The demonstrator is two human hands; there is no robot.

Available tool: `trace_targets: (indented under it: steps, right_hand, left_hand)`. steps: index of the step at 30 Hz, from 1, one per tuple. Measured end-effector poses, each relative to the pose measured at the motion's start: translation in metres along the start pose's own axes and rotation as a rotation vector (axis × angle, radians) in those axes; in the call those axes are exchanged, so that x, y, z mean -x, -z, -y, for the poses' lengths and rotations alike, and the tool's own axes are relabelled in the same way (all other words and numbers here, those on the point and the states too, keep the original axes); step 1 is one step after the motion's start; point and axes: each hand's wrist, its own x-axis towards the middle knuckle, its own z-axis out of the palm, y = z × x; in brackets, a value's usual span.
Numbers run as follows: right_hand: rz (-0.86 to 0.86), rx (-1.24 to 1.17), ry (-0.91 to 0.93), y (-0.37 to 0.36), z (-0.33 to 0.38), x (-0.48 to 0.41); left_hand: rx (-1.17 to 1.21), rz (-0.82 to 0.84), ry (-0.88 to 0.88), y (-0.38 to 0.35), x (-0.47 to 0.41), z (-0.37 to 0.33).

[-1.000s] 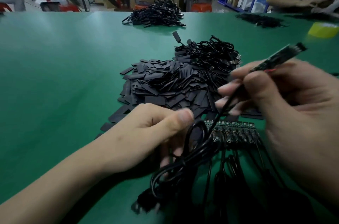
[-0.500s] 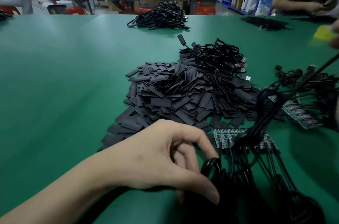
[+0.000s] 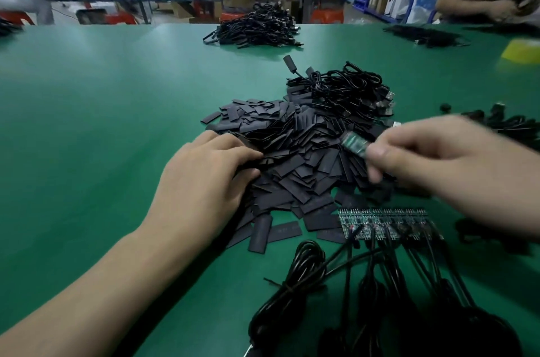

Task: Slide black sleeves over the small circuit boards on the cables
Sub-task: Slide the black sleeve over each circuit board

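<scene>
Many black sleeves (image 3: 295,158) lie heaped on the table (image 3: 87,152). Left hand (image 3: 204,181) rests on the heap's edge; whether it grips one I cannot tell. Right hand (image 3: 438,169) pinches a circuit board (image 3: 353,144) just above the pile

- The tabletop (image 3: 102,152) is covered in a smooth green mat, matt with a faint sheen.
- The black sleeves (image 3: 298,158) are seen as thin, flattened, plastic-like tubing, dull and smooth.
- The cables (image 3: 306,266) are jacketed in smooth black plastic, slightly glossy.
- The row of circuit boards (image 3: 382,223) is finished in glossy green.
- The raised circuit board (image 3: 354,144) is blurred; a shiny green face is made out.
- Bright metal is shown by the plugs (image 3: 387,102).
</scene>
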Motion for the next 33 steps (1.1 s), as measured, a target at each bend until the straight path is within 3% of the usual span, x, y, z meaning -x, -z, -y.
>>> trace_targets:
  steps: [1,7,10,15,23,29,33]
  right_hand:
    - [0.073,-0.027,0.003,-0.012,-0.001,-0.001]
    - [-0.01,-0.295,0.031,-0.051,-0.02,-0.001]
    - [-0.075,-0.509,0.03,-0.061,-0.021,0.003]
    - [-0.037,-0.62,0.011,-0.065,-0.021,0.005]
    - [-0.035,-0.667,0.011,-0.066,-0.022,0.006]
    - [-0.176,-0.583,0.093,-0.052,-0.031,0.002]
    - [-0.098,-0.455,0.104,-0.05,-0.034,0.002]
  left_hand:
    - [0.004,-0.019,0.001,0.0,0.0,0.001]
    - [0.119,-0.113,-0.063,0.0,0.0,-0.001]
    - [0.426,-0.059,-0.135,0.0,0.003,-0.014]
    - [0.852,0.055,0.012,-0.006,0.014,-0.036]
    - [0.514,-0.119,-0.159,-0.004,0.014,-0.042]
    - [0.538,-0.154,-0.064,-0.002,0.013,-0.036]
    - [0.543,-0.176,-0.052,-0.001,0.011,-0.035]
